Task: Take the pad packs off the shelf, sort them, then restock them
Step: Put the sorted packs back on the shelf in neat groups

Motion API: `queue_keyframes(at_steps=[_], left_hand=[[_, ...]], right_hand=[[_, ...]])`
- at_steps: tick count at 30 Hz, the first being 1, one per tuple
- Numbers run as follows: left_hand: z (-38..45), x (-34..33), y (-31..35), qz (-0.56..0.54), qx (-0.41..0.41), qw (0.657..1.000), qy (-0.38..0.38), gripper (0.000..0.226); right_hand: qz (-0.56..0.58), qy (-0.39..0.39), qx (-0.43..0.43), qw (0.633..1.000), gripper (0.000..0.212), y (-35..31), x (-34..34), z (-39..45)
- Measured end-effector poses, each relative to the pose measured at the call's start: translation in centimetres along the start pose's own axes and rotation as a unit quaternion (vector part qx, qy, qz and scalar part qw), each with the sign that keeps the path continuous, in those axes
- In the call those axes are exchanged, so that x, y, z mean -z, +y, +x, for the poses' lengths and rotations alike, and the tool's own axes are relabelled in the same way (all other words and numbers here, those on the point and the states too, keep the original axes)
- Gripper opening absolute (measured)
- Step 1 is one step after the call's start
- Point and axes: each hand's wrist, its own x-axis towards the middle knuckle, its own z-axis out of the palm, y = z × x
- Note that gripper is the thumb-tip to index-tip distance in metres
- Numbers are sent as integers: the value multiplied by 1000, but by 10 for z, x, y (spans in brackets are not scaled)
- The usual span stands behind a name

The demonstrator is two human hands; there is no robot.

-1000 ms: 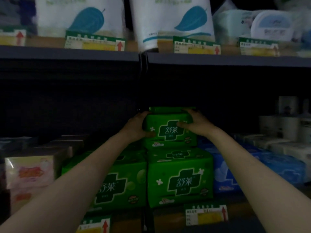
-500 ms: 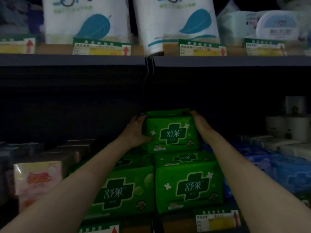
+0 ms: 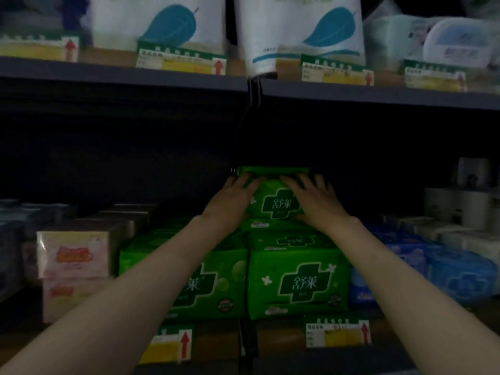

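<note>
two hands laid flat on top pack (image 3: 276, 204) | left hand (image 3: 232, 198) and right hand (image 3: 315, 201) grip wide, nothing clasped | pack judged squared onto green stack (image 3: 295, 280) for restocking

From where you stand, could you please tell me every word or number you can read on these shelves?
"舒莱": top green pack under both hands, left hand, right hand.
"舒莱": lower right green pack.
"莱", partly hidden by the arm: lower left green pack.
Price tags: print too blurred; only red arrows show.
White leaf bags, pink packs, blue packs: unreadable.
</note>
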Motion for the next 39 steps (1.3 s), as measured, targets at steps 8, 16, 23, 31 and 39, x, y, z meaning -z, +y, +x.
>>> queue_keyframes(at_steps=[8, 16, 23, 31, 39], left_hand=[[-17, 11, 3, -34, 25, 998, 42, 79], [-85, 21, 17, -49, -9, 993, -110, 74], [-102, 14, 3, 20, 34, 983, -180, 79], [-107, 4, 12, 98, 70, 982, -149, 73], [-89, 13, 29, 8, 56, 989, -133, 75]], right_hand=[[23, -2, 2, 1000, 91, 0, 16, -17], [87, -235, 61, 966, 99, 8, 21, -79], [10, -123, 5, 992, 92, -15, -5, -103], [-57, -63, -35, 996, 83, -56, -17, -101], [53, -86, 19, 995, 76, -34, -11, -97]])
